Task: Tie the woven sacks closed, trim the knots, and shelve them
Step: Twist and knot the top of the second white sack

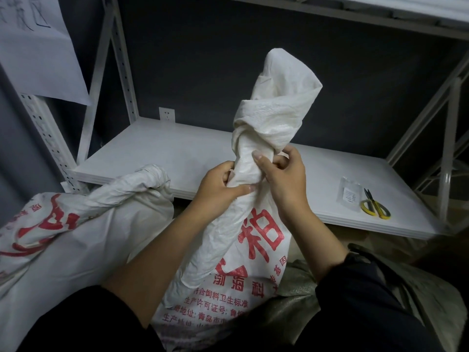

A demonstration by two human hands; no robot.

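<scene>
A white woven sack (243,250) with red print stands upright in front of me, its neck twisted and looped into a loose knot (264,123) that rises above my hands. My left hand (220,184) grips the twisted neck just below the knot. My right hand (281,179) grips the neck from the right, thumb across the fabric. A second white sack (76,237) with red print lies at the left, its top twisted. Yellow-handled scissors (375,207) lie on the white shelf board (165,148) at the right.
A small clear packet (351,194) lies beside the scissors. White metal shelf posts (121,59) frame the rack, with an upper shelf (355,13) overhead. A paper sheet (35,47) hangs at upper left. A wall socket (166,114) sits behind the shelf.
</scene>
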